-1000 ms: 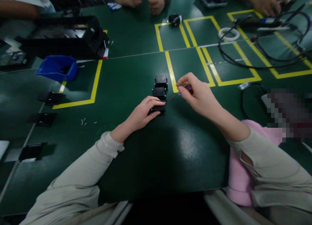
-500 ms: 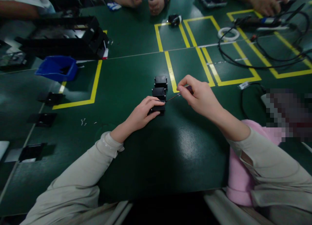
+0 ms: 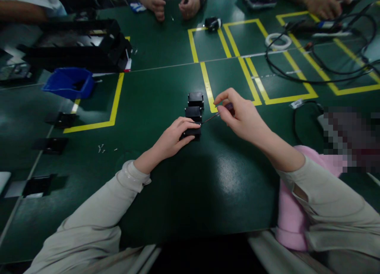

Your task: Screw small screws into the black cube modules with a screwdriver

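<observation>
Left hand [image 3: 172,140] fingers closed on nearest black box [image 3: 192,134]; right hand [image 3: 242,116] pinches screwdriver [image 3: 214,116], tip on it. Two further boxes [image 3: 194,112] stand untouched on desk [image 3: 208,179].

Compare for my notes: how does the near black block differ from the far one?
The near block is held by the left hand; the far block lies untouched. The screwdriver in the right hand points its tip at the near block, not the far one. Both are black, boxy, in one row.
</observation>
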### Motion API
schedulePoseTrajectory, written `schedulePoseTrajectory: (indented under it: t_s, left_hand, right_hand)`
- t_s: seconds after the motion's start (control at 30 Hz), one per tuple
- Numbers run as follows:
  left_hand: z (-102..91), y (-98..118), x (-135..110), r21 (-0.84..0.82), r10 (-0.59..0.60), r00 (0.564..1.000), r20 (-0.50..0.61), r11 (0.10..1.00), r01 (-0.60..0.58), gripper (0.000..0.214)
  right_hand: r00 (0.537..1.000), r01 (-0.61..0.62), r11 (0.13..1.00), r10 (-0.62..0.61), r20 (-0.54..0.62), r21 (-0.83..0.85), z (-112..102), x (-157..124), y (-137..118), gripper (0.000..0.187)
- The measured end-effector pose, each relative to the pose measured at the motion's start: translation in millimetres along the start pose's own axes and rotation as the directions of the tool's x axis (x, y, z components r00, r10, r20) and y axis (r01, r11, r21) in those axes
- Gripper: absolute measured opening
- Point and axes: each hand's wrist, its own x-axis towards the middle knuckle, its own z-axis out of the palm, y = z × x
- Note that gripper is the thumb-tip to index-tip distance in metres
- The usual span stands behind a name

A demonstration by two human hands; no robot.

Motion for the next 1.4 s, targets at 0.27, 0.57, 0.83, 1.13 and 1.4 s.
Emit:
schedulePoseTrajectory:
  t_s: [0.27,0.57,0.83,1.13,1.4]
  left_hand:
    - [-0.5,0.0,0.1,0.000,0.009,1.000,-0.001,1.000,-0.009,0.031]
    - [-0.5,0.7,0.4,-0.003,-0.002,1.000,0.003,1.000,0.002,0.031]
    - [-0.8,0.4,0.4,-0.001,-0.007,1.000,0.009,1.000,0.007,0.030]
    - [0.1,0.6,0.1,0.000,0.000,1.000,-0.002,1.000,0.000,0.030]
    - [-0.2,0.8,0.1,0.003,0.000,1.000,-0.001,1.000,0.000,0.030]
  right_hand:
    - [1.000,0.020,1.000,-0.020,0.009,0.003,0.0,0.0,-0.4,0.004]
    - [1.000,-0.012,1.000,0.012,0.024,0.000,-0.1,0.1,-1.5,0.010]
    - [0.999,-0.029,1.000,0.029,0.023,0.000,-1.3,0.0,-3.5,0.009]
    - [1.000,-0.016,1.000,0.016,0.007,0.013,-0.1,0.2,-3.4,0.003]
    - [1.000,-0.003,1.000,0.003,0.003,0.021,-0.7,-0.1,-4.6,0.007]
